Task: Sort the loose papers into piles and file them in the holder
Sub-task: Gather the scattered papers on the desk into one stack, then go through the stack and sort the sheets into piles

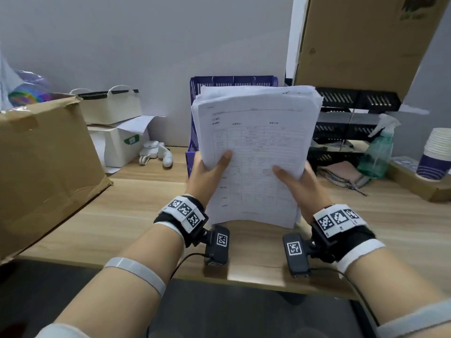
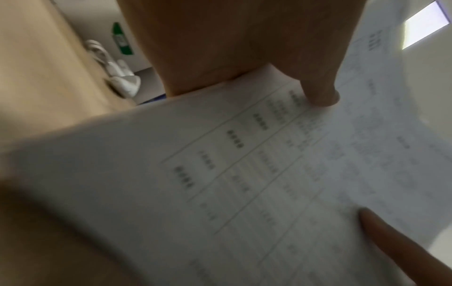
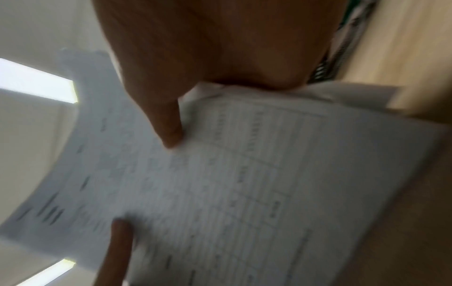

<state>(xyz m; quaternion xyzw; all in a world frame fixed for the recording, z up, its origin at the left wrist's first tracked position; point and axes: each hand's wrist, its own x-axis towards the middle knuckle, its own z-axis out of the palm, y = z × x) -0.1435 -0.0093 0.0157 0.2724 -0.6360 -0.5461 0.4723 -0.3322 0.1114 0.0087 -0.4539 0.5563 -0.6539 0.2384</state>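
A thick stack of white printed papers (image 1: 253, 147) stands upright above the wooden desk (image 1: 146, 215), its bottom edge near the desk top. My left hand (image 1: 210, 174) grips its left side, thumb on the front sheet. My right hand (image 1: 297, 181) grips the right side the same way. Behind the stack stands a blue mesh file holder (image 1: 234, 80), mostly hidden by the papers. In the left wrist view the papers (image 2: 269, 174) fill the frame under my left thumb (image 2: 320, 92). The right wrist view shows the papers (image 3: 232, 183) under my right thumb (image 3: 168, 131).
A large cardboard box (image 1: 44, 167) sits at the left, with white boxes (image 1: 117, 142) and a white device (image 1: 156, 154) behind it. Black stacked trays (image 1: 353, 123), a green spray bottle (image 1: 378, 152), paper cups (image 1: 436, 154) and a cloth (image 1: 341, 174) stand at the right.
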